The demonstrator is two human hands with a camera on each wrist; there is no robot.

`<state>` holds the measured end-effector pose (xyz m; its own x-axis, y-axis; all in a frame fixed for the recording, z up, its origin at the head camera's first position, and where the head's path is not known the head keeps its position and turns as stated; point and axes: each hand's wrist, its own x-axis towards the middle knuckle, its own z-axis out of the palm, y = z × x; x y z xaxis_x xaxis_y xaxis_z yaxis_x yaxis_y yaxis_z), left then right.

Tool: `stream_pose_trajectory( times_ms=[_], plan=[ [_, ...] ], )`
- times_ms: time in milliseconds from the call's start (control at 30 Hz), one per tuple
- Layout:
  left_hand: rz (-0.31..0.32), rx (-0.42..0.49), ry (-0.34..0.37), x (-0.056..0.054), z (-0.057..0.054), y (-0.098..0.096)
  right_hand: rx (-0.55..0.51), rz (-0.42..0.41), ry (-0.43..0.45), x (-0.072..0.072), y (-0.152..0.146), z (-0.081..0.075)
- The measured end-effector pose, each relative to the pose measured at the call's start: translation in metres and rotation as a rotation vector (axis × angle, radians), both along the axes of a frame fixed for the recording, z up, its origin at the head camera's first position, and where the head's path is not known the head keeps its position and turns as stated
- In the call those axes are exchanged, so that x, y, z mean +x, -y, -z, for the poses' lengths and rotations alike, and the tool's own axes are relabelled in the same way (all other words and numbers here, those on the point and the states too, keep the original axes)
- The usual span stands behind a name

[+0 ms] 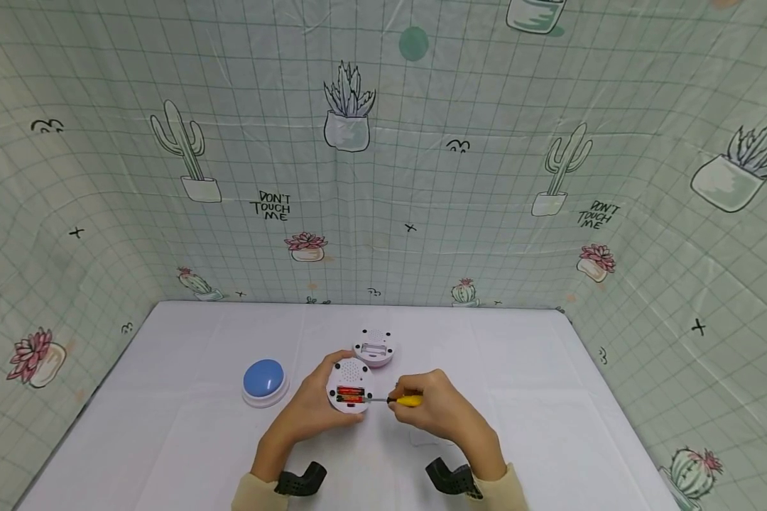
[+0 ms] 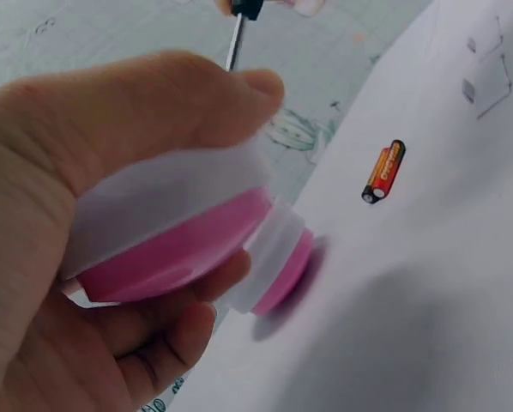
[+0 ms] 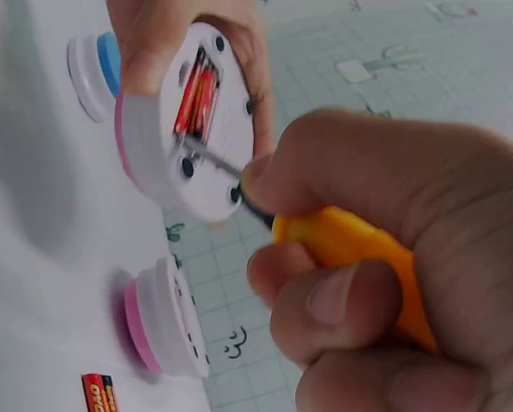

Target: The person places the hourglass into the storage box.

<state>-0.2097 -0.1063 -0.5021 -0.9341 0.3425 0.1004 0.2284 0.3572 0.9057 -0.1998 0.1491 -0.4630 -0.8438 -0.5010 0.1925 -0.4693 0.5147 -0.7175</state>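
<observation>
My left hand [image 1: 309,408] grips a round white-and-pink push-button device [image 1: 353,367] by its edges, its underside with dark round feet turned up toward me. Two red-and-black batteries [image 3: 196,99] lie in its uncovered battery compartment. My right hand [image 1: 441,406] holds a screwdriver [image 1: 410,401] by its yellow handle. Its metal shaft points left, and the tip is at the end of the batteries, by the compartment's edge. Behind the held device, a second white-and-pink button device [image 1: 373,349] rests face down on the table, its compartment showing no batteries.
A button device with a blue top [image 1: 263,378] stands left of my left hand. Loose red-and-black batteries [image 2: 383,172] lie on the white tabletop [image 1: 185,426]. A faint-edged flat thing [image 1: 427,437] lies below my right hand. A cactus-print cloth [image 1: 409,177] rises behind the table.
</observation>
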Motion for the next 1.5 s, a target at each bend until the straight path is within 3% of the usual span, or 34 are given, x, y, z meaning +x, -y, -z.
stream_pose_trajectory(
  times_ms=[100,533,733,1200,1300,1500],
  plan=[
    [-0.012,-0.017,-0.001,0.000,0.001,0.000,0.000,-0.010,-0.025,-0.001,0.001,0.002],
    [0.003,0.036,0.035,0.002,-0.004,0.002,-0.098,0.031,0.084,-0.008,-0.007,0.014],
    [0.030,0.067,0.034,0.001,-0.003,0.003,-0.115,0.043,0.121,-0.008,-0.009,0.015],
    [0.024,0.075,0.021,0.000,-0.002,0.003,-0.144,0.042,0.146,-0.009,-0.011,0.015],
    [0.019,0.070,0.022,0.000,-0.002,0.002,-0.119,0.050,0.130,-0.007,-0.010,0.013],
    [0.013,0.046,0.027,0.000,0.000,0.001,-0.020,0.010,-0.007,-0.001,-0.004,0.001]
  ],
)
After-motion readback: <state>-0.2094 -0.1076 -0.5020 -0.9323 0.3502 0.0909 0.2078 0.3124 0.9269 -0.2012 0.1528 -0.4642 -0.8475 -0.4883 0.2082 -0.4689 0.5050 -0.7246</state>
